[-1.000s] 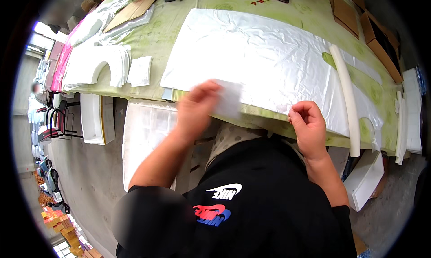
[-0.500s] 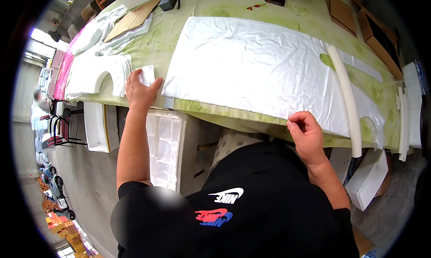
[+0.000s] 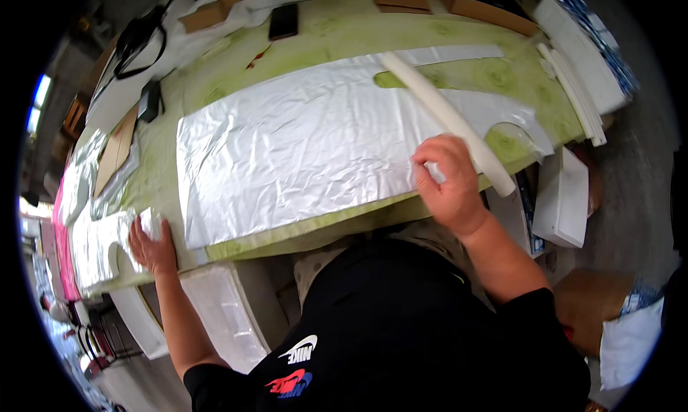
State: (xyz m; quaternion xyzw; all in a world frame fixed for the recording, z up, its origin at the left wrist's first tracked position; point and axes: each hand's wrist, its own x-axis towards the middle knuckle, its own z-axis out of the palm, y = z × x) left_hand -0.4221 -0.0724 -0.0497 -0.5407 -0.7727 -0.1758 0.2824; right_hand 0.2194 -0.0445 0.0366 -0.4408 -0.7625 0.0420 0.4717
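Note:
A large white plastic bag with cut-out handles at its right end lies flat on the table. Across the handle end rests a cream-coloured tube. My right hand hovers over the bag's front right part, close to the tube. Its fingers are curled together, and a white patch shows in the gap; whether it holds something is unclear. At the left, my left hand has its fingers spread over a small white folded piece, touching it. Beside that hand lies a stack of white bags.
A green patterned cloth covers the table. Towards the back lie a dark phone, a black box-shaped object and a cardboard sheet. More pale tubes lie at the right edge. White bins stand below the table.
The view has swung to the right, so the table sits further left in it. My right hand has come nearer the tube. My left hand stays at the small folded piece.

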